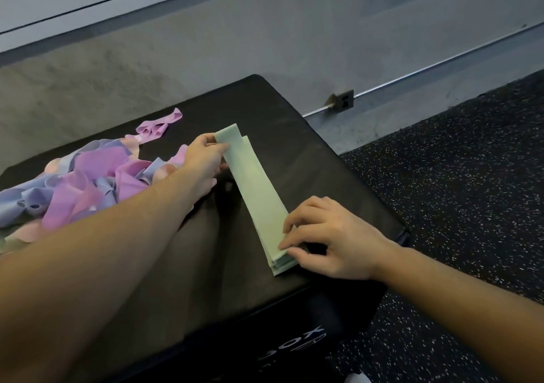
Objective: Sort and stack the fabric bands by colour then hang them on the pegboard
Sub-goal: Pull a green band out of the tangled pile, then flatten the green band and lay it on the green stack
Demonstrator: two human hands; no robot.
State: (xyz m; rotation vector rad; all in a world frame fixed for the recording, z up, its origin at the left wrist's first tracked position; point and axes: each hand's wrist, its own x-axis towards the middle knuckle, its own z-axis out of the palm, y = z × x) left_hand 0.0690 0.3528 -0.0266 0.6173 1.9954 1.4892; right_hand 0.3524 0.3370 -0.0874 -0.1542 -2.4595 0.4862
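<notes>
A flat stack of pale green fabric bands [255, 194] lies diagonally on the black padded box [273, 117]. My left hand [204, 163] pinches the far end of the top green band between thumb and fingers. My right hand [326, 237] holds the near end of the stack, fingertips on top and thumb at its edge. A loose heap of purple, lilac-blue and pink bands [85, 185] lies at the left of the box top. One purple band [160, 125] lies apart behind the heap. No pegboard is in view.
The box stands against a grey concrete wall [206, 44] with a power socket [344, 100] and a metal conduit low on it. Dark speckled rubber flooring [459, 176] lies to the right of and in front of the box.
</notes>
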